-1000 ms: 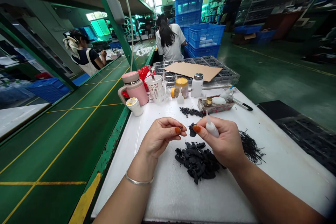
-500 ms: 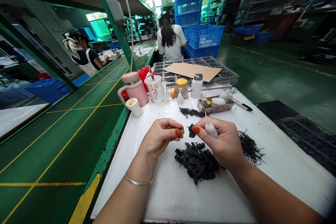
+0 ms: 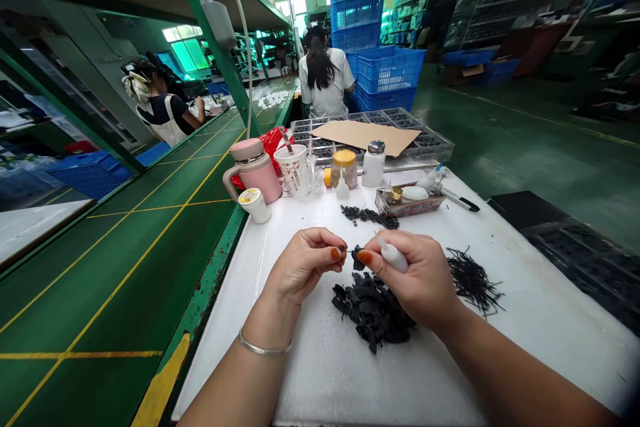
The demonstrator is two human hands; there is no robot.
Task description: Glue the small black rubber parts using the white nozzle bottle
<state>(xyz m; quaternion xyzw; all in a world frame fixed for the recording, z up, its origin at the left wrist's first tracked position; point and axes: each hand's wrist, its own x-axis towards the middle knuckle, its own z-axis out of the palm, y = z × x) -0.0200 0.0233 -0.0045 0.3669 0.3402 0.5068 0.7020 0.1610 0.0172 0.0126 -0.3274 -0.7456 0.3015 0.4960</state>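
The left hand (image 3: 303, 263) is closed in a pinch, with a tiny dark item held at the fingertips (image 3: 341, 251). The right hand (image 3: 413, 273) grips a white squeeze bottle (image 3: 393, 257), its nozzle pointing toward the left hand. A small black piece (image 3: 358, 259) sits between the hands, right at the right forefinger; whether it is held cannot be determined.

Directly below both hands lies a heap of black pieces (image 3: 373, 310). A bundle of thin black strips (image 3: 473, 280) lies right of the right hand, and a scatter of black bits (image 3: 369, 216) lies ahead of the hands.

Further ahead stand a lidded amber jar (image 3: 345, 168), a metal-capped white bottle (image 3: 373, 163) and a shallow box (image 3: 400, 205) holding small bottles and a gold-capped container. A craft knife (image 3: 461, 199) lies right of the box. Ahead and left stand a pink insulated mug (image 3: 255, 172), a white cup (image 3: 293, 169) holding a utensil, and a small white tub (image 3: 255, 205).

The white tabletop (image 3: 320, 387) runs toward the person beneath the forearms. Its green edge (image 3: 213, 273) lies left of the left hand, with a green workbench (image 3: 150, 267) beyond. A compartmented tray (image 3: 430, 145), partly covered by a cardboard sheet (image 3: 363, 135), lies beyond the bottles. A co-worker (image 3: 325, 73) stands past it, back turned, beside stacked blue crates (image 3: 390, 70).
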